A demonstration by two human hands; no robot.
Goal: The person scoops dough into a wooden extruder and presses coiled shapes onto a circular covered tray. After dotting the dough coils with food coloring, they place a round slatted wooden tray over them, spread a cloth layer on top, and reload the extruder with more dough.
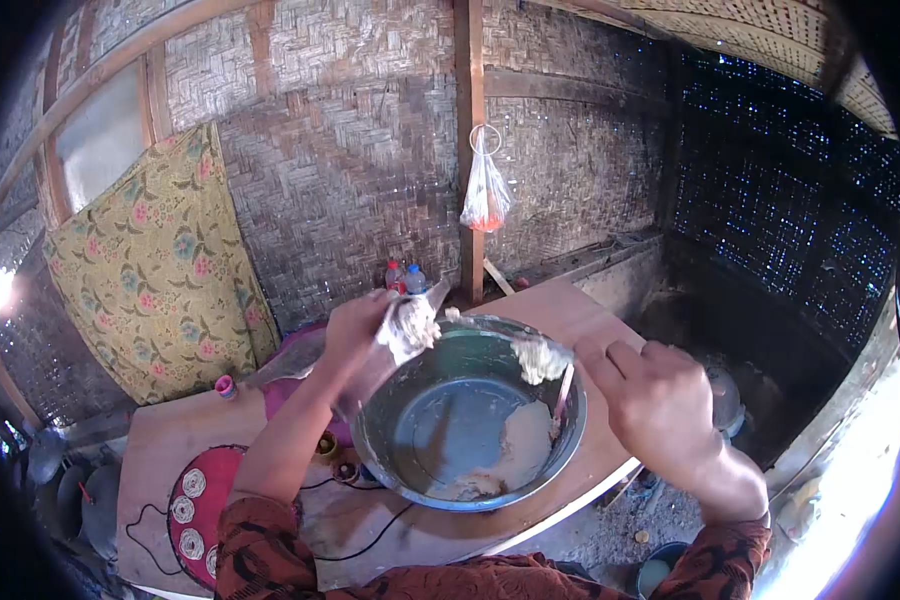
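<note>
My left hand [358, 322] grips a translucent plastic bag [370, 375] above the left rim of a wide metal basin [373, 445]. Pale, sticky dough [410, 325] clings at the bag's mouth. My right hand [660, 395] is closed around a utensil whose kind I cannot make out; a lump of dough [538, 360] covers its tip over the basin's right side. Inside the basin, beige batter [523, 445] lies along the lower right. Another stick-like handle [564, 392] leans against the inner right wall.
The basin stands on a wooden table [560, 310]. To the left, a round red tray [215, 480] carries several pale spiral shapes, near a black cord [365, 550]. Two bottles [414, 280] stand behind. A plastic bag [486, 195] hangs from the post; a bucket [660, 570] is on the floor.
</note>
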